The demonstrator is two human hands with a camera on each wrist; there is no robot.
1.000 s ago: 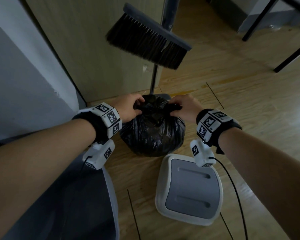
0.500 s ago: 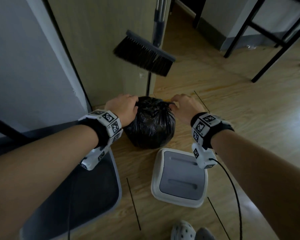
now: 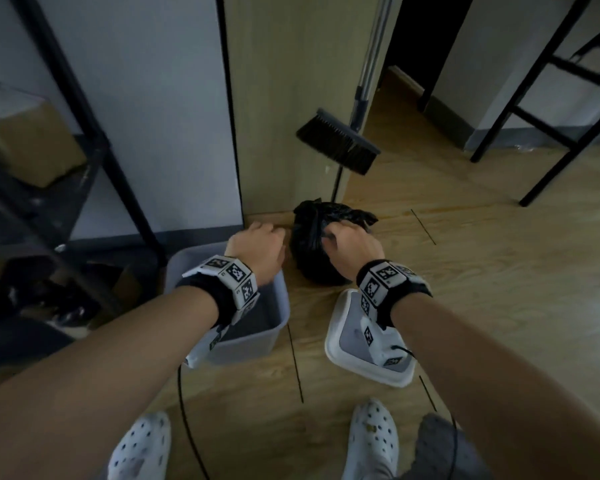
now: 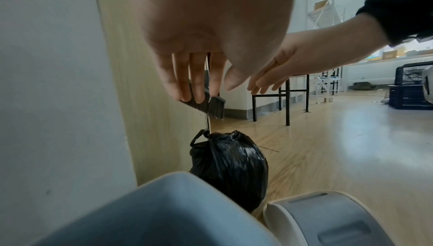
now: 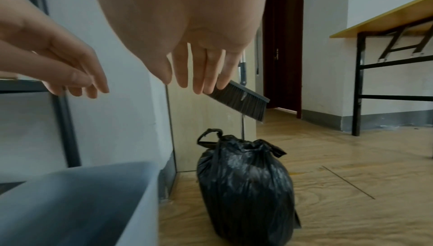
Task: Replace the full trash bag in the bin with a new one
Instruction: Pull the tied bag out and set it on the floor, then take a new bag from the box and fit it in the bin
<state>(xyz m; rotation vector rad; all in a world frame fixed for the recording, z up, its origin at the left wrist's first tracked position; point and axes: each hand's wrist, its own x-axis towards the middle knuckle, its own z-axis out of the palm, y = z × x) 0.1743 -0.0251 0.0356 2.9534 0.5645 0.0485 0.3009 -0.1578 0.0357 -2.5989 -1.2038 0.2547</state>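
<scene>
Two hands, left hand (image 4: 211, 28) and right hand (image 5: 182, 18), fingers straight, holding nothing, above tied black trash bag (image 5: 246, 185); bag looks soft, slippery, probably light; grab knotted top
</scene>
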